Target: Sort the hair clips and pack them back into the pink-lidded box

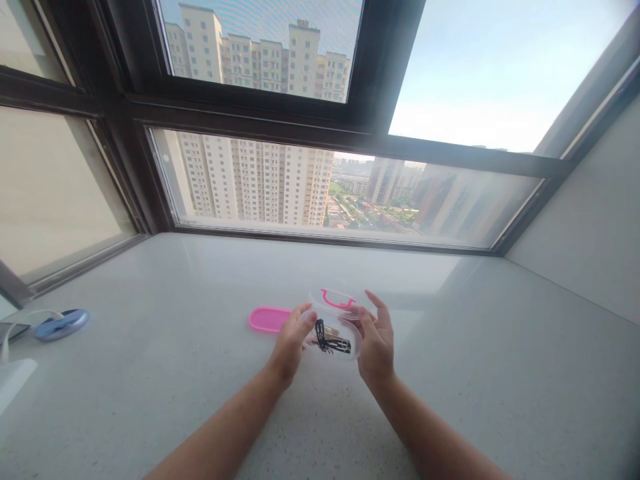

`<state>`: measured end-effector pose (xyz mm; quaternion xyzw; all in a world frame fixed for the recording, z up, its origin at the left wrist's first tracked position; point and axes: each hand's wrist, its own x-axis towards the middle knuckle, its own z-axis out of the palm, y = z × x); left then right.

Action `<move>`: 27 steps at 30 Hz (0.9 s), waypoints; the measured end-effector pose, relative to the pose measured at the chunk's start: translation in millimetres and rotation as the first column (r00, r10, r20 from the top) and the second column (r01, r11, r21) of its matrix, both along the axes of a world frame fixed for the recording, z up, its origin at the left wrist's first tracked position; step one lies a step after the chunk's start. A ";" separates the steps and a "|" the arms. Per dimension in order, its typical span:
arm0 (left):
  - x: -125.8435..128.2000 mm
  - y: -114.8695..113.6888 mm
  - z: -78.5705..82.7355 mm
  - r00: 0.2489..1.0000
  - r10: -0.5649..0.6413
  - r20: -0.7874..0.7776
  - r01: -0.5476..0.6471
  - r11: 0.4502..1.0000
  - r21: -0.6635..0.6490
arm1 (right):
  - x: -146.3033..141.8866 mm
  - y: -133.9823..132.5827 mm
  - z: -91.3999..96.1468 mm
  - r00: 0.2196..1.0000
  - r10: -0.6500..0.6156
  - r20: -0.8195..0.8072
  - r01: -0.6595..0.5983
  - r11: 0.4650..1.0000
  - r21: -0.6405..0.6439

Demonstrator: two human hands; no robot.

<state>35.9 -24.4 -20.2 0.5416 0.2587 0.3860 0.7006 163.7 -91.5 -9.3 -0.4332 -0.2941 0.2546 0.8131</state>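
Note:
A small clear plastic box (pixel 356 350) is held up over the white counter, its clear lid (pixel 317 297) raised at the far side. A pink handle (pixel 338 304) curves across that lid. Inside the box lie black hair clips (pixel 334 344) and some paler pieces too small to make out. My left hand (pixel 289 341) grips the box's left side, thumb over the rim. On the other side my right hand (pixel 376 343) is closed on the box and the lid's edge, with one finger stretched out. A pink oval tray (pixel 269 320) rests on the counter, partly hidden by my left hand.
The white speckled counter (pixel 175 373) runs up to dark window frames (pixel 260 119). At the far left sit a blue oval object (pixel 62 325), a white cable (pixel 35 313) and the corner of a white object (pixel 15 380). A white wall (pixel 590 200) bounds the right.

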 end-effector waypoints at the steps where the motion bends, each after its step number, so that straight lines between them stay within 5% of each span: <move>1: 0.3 -2.3 0.9 0.999 -0.029 0.036 0.030 0.999 -0.025 | -2.1 -0.9 0.9 0.999 0.017 0.028 -0.017 1.000 -0.004; 8: -7.2 5.1 8.0 0.988 0.003 0.152 0.002 0.999 -0.033 | 10.8 2.1 -1.0 0.961 0.076 0.267 -0.039 0.989 -0.142; 14: -10.7 8.3 8.9 0.976 0.169 0.136 -0.184 0.976 0.113 | 8.7 -2.3 2.2 0.899 0.435 0.050 -0.420 0.889 -0.181; 17: -13.0 16.5 8.0 0.984 0.151 0.098 -0.165 0.974 0.154 | 8.0 -4.0 2.0 0.836 0.548 -0.013 -0.538 0.816 -0.209; 23: -18.1 32.2 5.5 0.991 0.136 0.011 -0.134 0.953 0.271 | 7.5 1.6 -6.5 0.851 0.511 0.122 -0.483 0.852 -0.204; 27: -21.2 39.1 4.6 0.960 0.254 -0.120 -0.155 0.834 0.529 | 7.0 7.6 -15.3 0.854 0.499 0.144 -0.456 0.853 -0.252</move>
